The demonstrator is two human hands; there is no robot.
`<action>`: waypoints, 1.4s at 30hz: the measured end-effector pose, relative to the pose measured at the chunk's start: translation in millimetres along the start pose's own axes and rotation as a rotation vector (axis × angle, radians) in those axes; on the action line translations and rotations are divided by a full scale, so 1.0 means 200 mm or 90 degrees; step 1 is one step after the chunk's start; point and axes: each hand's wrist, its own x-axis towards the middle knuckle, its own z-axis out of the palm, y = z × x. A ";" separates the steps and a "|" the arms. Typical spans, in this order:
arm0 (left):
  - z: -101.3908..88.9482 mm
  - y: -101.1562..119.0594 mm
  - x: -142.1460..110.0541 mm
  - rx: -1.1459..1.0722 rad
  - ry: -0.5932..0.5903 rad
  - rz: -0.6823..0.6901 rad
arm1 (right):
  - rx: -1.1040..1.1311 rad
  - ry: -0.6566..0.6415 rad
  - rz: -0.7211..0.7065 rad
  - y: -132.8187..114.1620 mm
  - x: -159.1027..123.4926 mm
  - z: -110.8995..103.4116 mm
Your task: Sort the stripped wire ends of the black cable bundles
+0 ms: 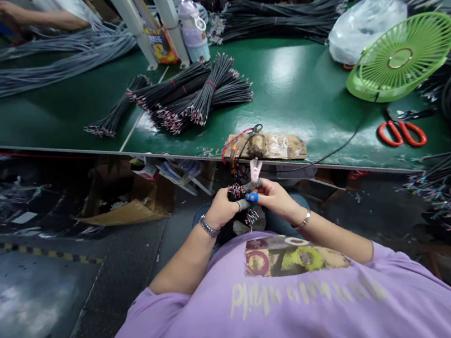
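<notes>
My left hand is closed around a bundle of dark cables with stripped coloured wire ends, held just below the green table's front edge. My right hand is closed too, its fingers pinched at the same bundle, a blue finger cover on one fingertip. A small pink-handled tool sticks up between the hands; which hand holds it is unclear. More wire ends hang under the hands over my lap. Both wrists wear metal bands.
Tied bundles of black cables lie on the green table. A green fan, red scissors, a taped block, a bottle and a plastic bag sit there. Another person's arm works at far left.
</notes>
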 end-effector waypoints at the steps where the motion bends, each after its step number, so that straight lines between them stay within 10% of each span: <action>1: 0.00 -0.01 0.00 0.015 -0.003 -0.004 | -0.008 -0.004 -0.010 0.00 0.01 0.00; 20: 0.00 0.00 -0.02 0.087 0.029 0.062 | 0.052 0.105 0.036 0.05 -0.02 0.01; 30: 0.01 -0.02 -0.02 0.089 0.038 0.072 | 0.361 -0.027 0.233 0.06 -0.01 -0.06; 42: 0.01 -0.01 -0.03 0.077 0.053 0.075 | 0.367 -0.056 0.208 0.06 -0.03 -0.07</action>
